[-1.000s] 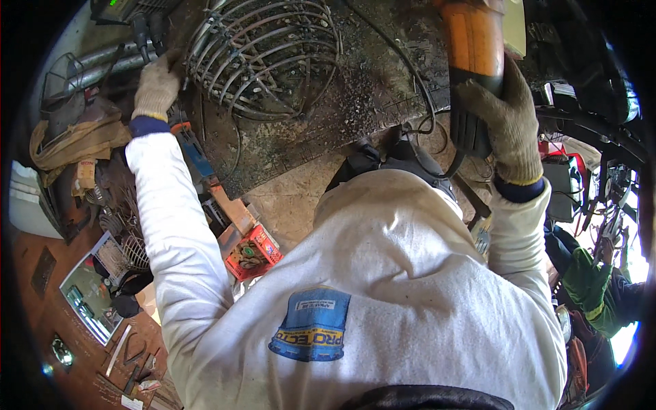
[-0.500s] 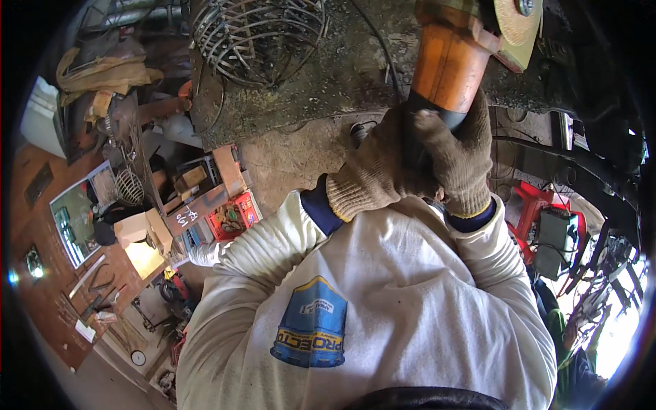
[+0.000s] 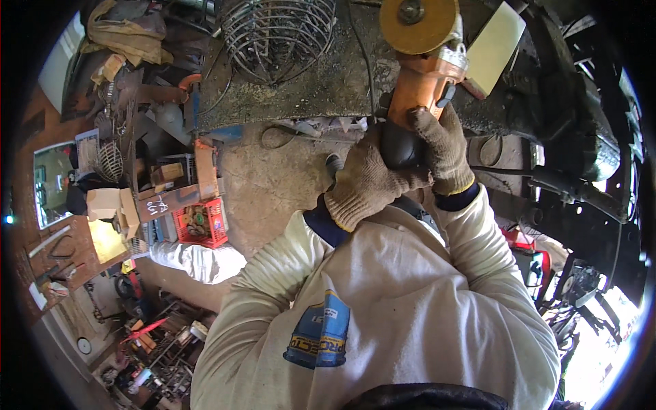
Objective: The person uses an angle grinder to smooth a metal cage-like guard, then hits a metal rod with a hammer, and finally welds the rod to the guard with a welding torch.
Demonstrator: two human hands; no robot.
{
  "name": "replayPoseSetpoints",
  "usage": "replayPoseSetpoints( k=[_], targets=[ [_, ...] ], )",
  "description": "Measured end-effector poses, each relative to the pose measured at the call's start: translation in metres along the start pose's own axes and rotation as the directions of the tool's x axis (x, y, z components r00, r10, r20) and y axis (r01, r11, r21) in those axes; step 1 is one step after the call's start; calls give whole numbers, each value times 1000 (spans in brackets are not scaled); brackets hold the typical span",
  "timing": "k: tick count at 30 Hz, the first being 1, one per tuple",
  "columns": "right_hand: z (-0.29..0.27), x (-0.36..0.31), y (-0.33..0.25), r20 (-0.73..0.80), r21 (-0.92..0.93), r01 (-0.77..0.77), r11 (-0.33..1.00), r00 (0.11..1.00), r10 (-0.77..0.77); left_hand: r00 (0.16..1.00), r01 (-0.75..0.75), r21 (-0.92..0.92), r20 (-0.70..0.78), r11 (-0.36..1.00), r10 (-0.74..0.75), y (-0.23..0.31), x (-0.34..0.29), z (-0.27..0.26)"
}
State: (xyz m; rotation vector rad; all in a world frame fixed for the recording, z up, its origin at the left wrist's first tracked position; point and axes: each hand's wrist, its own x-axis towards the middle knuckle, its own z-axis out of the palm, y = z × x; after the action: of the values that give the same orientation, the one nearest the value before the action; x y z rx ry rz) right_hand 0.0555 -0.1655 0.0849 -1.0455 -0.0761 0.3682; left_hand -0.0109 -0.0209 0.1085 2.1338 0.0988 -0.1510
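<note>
In the head view, with clock directions taken from the centre, the angle grinder [image 3: 413, 96] is toward 1 o'clock, its orange body rising from a black grip [image 3: 402, 146] up to a round tan disc [image 3: 418, 26] at the top edge. The left hand [image 3: 365, 183], in a brown knit glove, is clasped around the black grip from its 8 o'clock side; some of its fingers are hidden behind the grip. The right hand [image 3: 445, 152], gloved alike, clamps the grinder from its 4 o'clock side, thumb lying over the orange body.

The grinder overlaps the near edge of the dark, grimy counter [image 3: 294, 102]. On the counter, just short of 12 o'clock, sits a rounded cage of bent metal rods [image 3: 277, 41], apart from the disc. A pale yellowish panel [image 3: 497, 51] stands tilted between 1 and 2 o'clock, near the grinder's head. Toward 9 o'clock are a red crate [image 3: 217, 236] and, farther out, an open cardboard box [image 3: 106, 204].
</note>
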Motion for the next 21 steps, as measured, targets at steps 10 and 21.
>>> replayPoseSetpoints(
  k=[10,21],
  targets=[
    [21,8,-14,53,28,-14,1000,999,13,997,-75,-272,-39,959,67,-16,-1,-3],
    [27,3,-17,38,-197,5,980,999,2,949,-34,-446,265,894,168,-25,3,-17]
  ],
)
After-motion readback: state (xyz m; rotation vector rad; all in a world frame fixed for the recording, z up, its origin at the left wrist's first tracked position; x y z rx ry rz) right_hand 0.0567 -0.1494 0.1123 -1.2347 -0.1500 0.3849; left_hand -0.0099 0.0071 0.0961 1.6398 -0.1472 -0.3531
